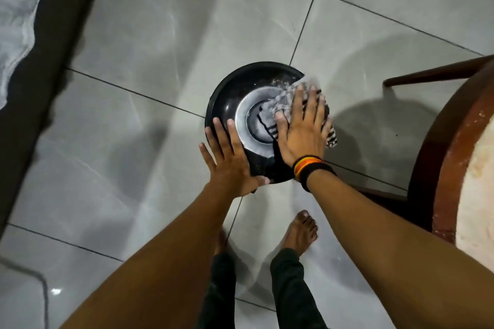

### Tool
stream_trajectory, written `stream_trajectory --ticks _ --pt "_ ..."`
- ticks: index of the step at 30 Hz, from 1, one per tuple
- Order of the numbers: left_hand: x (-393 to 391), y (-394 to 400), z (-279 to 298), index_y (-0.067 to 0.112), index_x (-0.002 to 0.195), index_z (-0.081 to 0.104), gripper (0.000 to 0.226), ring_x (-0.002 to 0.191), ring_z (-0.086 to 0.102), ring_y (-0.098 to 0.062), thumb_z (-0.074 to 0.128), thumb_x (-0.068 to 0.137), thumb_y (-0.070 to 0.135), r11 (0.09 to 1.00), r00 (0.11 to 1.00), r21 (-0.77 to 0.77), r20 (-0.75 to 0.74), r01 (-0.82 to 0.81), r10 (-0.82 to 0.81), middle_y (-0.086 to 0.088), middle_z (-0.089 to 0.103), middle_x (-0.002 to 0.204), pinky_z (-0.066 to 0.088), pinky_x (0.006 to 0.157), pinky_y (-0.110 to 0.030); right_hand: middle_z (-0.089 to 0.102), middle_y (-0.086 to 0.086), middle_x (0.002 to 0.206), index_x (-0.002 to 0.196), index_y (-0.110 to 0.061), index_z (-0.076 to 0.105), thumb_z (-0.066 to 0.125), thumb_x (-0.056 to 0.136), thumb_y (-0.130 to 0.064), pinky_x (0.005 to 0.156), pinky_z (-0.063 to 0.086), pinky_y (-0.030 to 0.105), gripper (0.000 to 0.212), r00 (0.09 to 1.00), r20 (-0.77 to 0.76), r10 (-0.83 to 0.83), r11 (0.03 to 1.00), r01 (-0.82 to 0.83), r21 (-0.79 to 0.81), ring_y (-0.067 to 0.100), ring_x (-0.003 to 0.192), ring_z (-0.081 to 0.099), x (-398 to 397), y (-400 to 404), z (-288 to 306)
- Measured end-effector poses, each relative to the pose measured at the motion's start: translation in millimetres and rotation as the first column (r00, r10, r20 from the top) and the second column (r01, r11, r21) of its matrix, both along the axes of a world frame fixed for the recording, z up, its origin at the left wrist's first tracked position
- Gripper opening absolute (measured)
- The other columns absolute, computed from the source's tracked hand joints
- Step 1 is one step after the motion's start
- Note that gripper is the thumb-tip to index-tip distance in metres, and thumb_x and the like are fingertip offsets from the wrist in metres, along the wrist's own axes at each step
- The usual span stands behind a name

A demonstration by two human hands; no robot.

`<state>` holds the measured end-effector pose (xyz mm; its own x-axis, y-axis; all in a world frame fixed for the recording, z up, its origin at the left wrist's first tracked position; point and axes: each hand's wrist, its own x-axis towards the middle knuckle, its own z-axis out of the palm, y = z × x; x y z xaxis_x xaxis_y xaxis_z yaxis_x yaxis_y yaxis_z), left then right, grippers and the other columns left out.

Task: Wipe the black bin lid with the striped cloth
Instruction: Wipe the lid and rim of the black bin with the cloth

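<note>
The black bin lid [227, 99] sits atop its bin on the tiled floor [149, 35], just left of the wooden chair [454, 128]. Left hand [230, 165] lies flat and open on the lid's near rim, bracing it. Right hand [302, 128], fingers spread, presses the striped cloth [283, 100] onto the lid's right side, so the wipe looks underway.
</note>
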<state>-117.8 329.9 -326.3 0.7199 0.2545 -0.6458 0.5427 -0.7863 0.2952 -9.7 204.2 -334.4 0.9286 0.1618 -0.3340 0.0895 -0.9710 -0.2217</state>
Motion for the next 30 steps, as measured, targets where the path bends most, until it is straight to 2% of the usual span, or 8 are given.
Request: stream_trajectory --ticks 3,9,12,17,20,24,27,30 --pt "2 0 -2 0.006 0.165 -0.028 0.166 0.158 -0.035 -0.048 0.083 0.065 0.078 1.000 1.000 -0.021 -0.025 -0.013 0.012 -0.023 -0.040 0.169 -0.016 0.127 -0.068 0.011 0.008 0.171 0.161 -0.027 0.015 0.026 0.103 -0.056 0.124 0.005 0.064 0.066 0.990 -0.065 -0.121 0.992 0.124 0.035 0.035 0.157 0.008 48 43 -2" --pt "5 2 -1 0.010 0.154 -0.046 0.166 0.140 -0.055 -0.039 0.079 0.071 0.079 0.999 0.989 -0.039 -0.148 -0.017 0.011 -0.013 -0.071 0.135 -0.022 0.124 -0.066 0.030 0.003 0.165 0.149 -0.031 0.041 0.033 0.103 -0.051 0.125 0.001 0.060 0.051 0.773 -0.039 0.634 0.773 -0.634 0.001 0.029 0.156 0.016 39 114 4" --pt "5 2 -3 0.012 0.155 -0.047 0.166 0.141 -0.056 -0.038 0.080 0.070 0.078 0.996 0.988 -0.070 -0.148 -0.047 0.036 -0.014 -0.067 0.144 -0.019 0.126 -0.070 0.033 0.000 0.163 0.149 -0.033 0.042 0.034 0.103 -0.051 0.126 0.006 0.055 0.050 0.660 -0.037 0.751 0.661 -0.748 0.064 0.026 0.155 0.020 51 100 6" --pt "5 1 -5 0.015 0.160 -0.040 0.170 0.154 -0.045 -0.044 0.088 0.064 0.072 0.992 0.992 -0.097 -0.098 -0.085 0.075 -0.021 -0.053 0.160 -0.015 0.125 -0.075 0.023 0.004 0.168 0.159 -0.035 0.022 0.025 0.104 -0.057 0.126 0.007 0.057 0.059 0.989 0.063 0.136 0.991 -0.137 0.011 0.029 0.157 0.017 44 39 -5" --pt "5 2 -6 0.014 0.162 -0.036 0.170 0.155 -0.043 -0.045 0.088 0.063 0.075 0.991 0.994 -0.108 -0.079 -0.078 0.070 -0.022 -0.051 0.162 -0.015 0.125 -0.074 0.018 0.009 0.169 0.161 -0.027 0.018 0.028 0.104 -0.057 0.123 0.018 0.061 0.065 0.951 0.071 -0.300 0.954 0.298 0.041 0.033 0.156 0.017 -9 22 -2" --pt "4 1 -4 0.014 0.163 -0.034 0.169 0.156 -0.039 -0.046 0.088 0.062 0.073 0.995 0.996 -0.078 -0.074 -0.064 0.059 -0.023 -0.047 0.164 -0.014 0.126 -0.072 0.004 0.012 0.171 0.163 -0.024 0.009 0.031 0.104 -0.050 0.122 0.010 0.067 0.068 0.916 -0.006 -0.401 0.915 0.401 0.040 0.037 0.158 0.004 -7 36 -5" --pt "4 0 -5 0.016 0.162 -0.036 0.165 0.156 -0.041 -0.046 0.091 0.066 0.060 0.996 0.994 -0.059 -0.089 -0.062 0.057 -0.023 -0.049 0.163 -0.013 0.127 -0.072 0.000 0.009 0.172 0.163 -0.028 0.006 0.026 0.105 -0.050 0.123 -0.004 0.065 0.065 0.999 0.008 -0.046 0.999 0.046 0.006 0.036 0.158 -0.003 21 54 -7" --pt "5 1 -4 0.016 0.161 -0.037 0.161 0.154 -0.045 -0.044 0.088 0.070 0.061 0.997 0.989 -0.051 -0.143 -0.055 0.048 -0.022 -0.054 0.159 -0.016 0.127 -0.070 -0.002 0.009 0.172 0.162 -0.029 0.000 0.018 0.106 -0.046 0.124 0.001 0.064 0.061 0.860 0.037 0.510 0.860 -0.508 -0.051 0.033 0.158 -0.005 18 53 -6"
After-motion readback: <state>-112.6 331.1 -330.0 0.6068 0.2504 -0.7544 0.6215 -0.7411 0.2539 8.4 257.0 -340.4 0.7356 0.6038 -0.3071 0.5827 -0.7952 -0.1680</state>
